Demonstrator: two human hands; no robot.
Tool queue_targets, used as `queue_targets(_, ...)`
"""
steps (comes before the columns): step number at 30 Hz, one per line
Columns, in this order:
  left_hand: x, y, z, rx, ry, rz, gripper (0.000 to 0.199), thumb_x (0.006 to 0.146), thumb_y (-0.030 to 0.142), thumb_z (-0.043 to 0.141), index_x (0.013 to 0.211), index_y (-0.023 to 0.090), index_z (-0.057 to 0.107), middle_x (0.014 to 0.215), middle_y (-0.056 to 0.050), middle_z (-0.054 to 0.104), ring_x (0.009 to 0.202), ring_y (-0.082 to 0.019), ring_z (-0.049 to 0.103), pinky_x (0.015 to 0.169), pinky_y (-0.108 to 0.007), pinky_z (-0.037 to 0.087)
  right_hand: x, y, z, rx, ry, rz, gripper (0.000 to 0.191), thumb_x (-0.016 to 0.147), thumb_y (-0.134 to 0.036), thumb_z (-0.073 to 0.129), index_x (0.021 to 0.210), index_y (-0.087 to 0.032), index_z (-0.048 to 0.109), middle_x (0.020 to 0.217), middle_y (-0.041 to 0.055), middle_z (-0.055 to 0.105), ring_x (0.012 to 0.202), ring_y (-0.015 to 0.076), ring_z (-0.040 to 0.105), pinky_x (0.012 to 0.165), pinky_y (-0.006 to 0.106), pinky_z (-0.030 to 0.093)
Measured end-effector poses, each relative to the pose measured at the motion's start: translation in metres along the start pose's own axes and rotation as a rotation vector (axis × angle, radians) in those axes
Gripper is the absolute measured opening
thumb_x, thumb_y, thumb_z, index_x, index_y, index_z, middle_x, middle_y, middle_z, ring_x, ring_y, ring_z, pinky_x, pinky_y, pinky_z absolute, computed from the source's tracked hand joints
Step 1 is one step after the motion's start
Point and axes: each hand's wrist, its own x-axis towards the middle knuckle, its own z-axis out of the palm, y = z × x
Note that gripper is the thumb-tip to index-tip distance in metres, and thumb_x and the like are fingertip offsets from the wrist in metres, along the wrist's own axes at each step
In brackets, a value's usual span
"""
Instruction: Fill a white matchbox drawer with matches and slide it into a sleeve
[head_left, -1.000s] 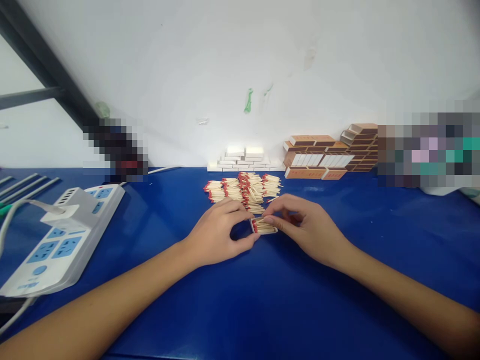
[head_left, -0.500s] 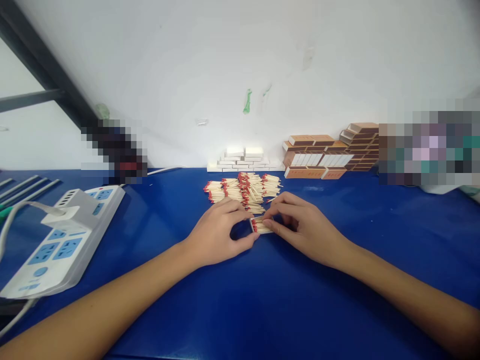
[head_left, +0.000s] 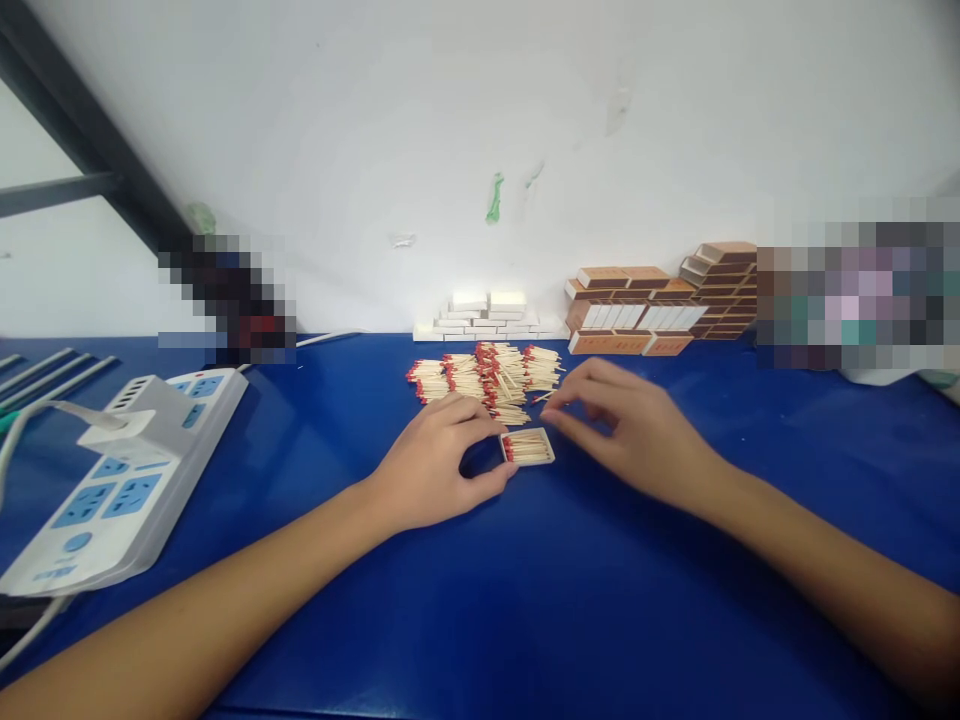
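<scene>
A small white matchbox tray (head_left: 553, 458) lies on the blue table with red-headed matches (head_left: 531, 447) side by side in it, heads to the left. My left hand (head_left: 439, 465) grips the tray's left end between thumb and index finger. To the right and slightly above, clear of the tray, is my right hand (head_left: 626, 415); its thumb and index tip are pinched together, and whatever may be between them is too small to make out. Just behind both hands spreads a pile of loose matches (head_left: 502, 380), and one stray match lies close to my right fingertips.
White trays (head_left: 480, 325) are stacked against the wall. Brown and orange matchboxes (head_left: 630, 320) stand piled to their right. A white power strip (head_left: 161, 500) with a plugged-in adapter and cable lies at the left, near several metal rods (head_left: 67, 380).
My right hand has drawn off the tray, moving up and to the right toward the match pile's edge. The left hand keeps its grip on the tray.
</scene>
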Motion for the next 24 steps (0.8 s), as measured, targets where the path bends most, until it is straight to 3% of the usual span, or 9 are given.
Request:
queue_targets(3,-0.001,0.0,0.0,-0.007,0.005,0.008,0.027,0.095,0.036,0.072,0.112,0.015,0.076,0.102,-0.009,0.072,0.099,-0.026,0.068,0.093,-0.043,0.056,0.006,0.023,-0.009,-0.111,0.036,0.036,0.016,0.102,-0.033,0.063,0.095,-0.022,0.073,0.08,0.0028,0.059,0.067,0.0172,0.053,0.064,0.033,0.043)
queue_targets(6,-0.001,0.001,0.0,-0.005,0.004,0.011,0.028,0.095,0.036,0.072,0.113,0.015,0.076,0.103,-0.01,0.072,0.1,-0.026,0.068,0.094,-0.044,0.056,0.007,0.039,-0.008,-0.108,-0.038,0.072,0.017,0.099,-0.037,0.067,0.096,-0.023,0.075,0.082,0.003,0.061,0.065,0.017,0.053,0.064,0.033,0.044)
queue_targets(10,-0.001,0.002,0.0,-0.002,-0.007,0.013,0.029,0.095,0.037,0.072,0.112,0.014,0.076,0.102,-0.01,0.072,0.099,-0.026,0.068,0.093,-0.044,0.056,0.004,0.044,0.003,-0.057,-0.091,0.086,0.022,0.101,-0.04,0.064,0.11,-0.022,0.075,0.095,0.0057,0.061,0.07,0.0171,0.054,0.065,0.033,0.048)
queue_targets(17,-0.001,0.0,0.0,-0.002,0.002,0.011,0.029,0.094,0.036,0.072,0.112,0.014,0.076,0.1,-0.01,0.071,0.098,-0.026,0.068,0.092,-0.043,0.056,0.005,0.046,0.007,-0.051,-0.115,0.065,0.026,0.104,-0.038,0.059,0.12,-0.024,0.073,0.096,0.0059,0.057,0.075,0.0187,0.056,0.069,0.034,0.049)
queue_targets(24,0.0,0.001,-0.001,-0.015,-0.008,0.005,0.028,0.095,0.037,0.072,0.114,0.017,0.075,0.102,-0.009,0.071,0.099,-0.026,0.068,0.092,-0.044,0.056,0.006,0.051,0.006,-0.058,-0.126,0.097,0.02,0.102,-0.039,0.062,0.094,-0.022,0.069,0.095,0.0056,0.057,0.075,0.0184,0.056,0.07,0.033,0.048)
